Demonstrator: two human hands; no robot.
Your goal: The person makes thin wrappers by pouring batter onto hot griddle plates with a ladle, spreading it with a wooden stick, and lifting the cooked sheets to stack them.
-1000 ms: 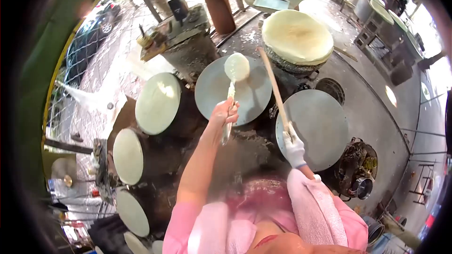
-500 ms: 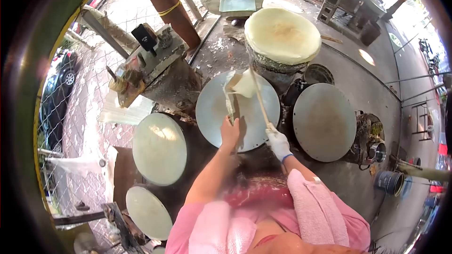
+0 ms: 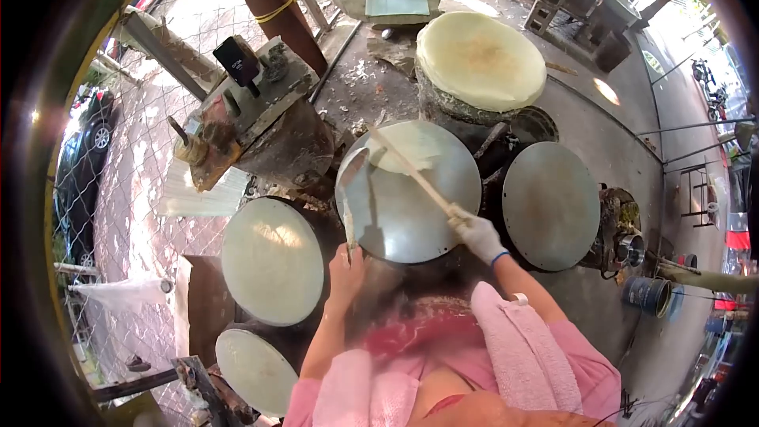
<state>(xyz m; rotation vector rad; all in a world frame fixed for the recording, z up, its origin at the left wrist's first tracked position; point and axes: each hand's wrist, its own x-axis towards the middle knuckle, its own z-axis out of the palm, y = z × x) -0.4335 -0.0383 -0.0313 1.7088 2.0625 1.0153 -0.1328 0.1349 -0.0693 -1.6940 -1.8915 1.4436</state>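
My left hand [image 3: 346,273], bare, is closed round the handle of a flat spatula [image 3: 353,178] crusted with pale batter; its blade stands over the left edge of the middle round griddle [image 3: 411,225]. In a white glove, my right hand [image 3: 477,237] grips a long wooden stick [image 3: 415,178]. The stick slants up and left across the griddle to its far left rim. A thin whitish layer of batter [image 3: 415,146] lies on the far part of that griddle. Whether the stick's tip touches it I cannot tell.
Round plates flank the middle griddle: one at right [image 3: 551,207], one at left [image 3: 273,261], another at lower left [image 3: 254,370]. A pale dough-covered round [image 3: 482,59] stands behind. At left are a cluttered block stand [image 3: 265,138] and chain-link fence; a dark bucket [image 3: 650,296] is at right.
The white mass hanging between stick and spatula now lies spread on the griddle's far part. My left hand moved left and nearer with the spatula; the stick now slants further left.
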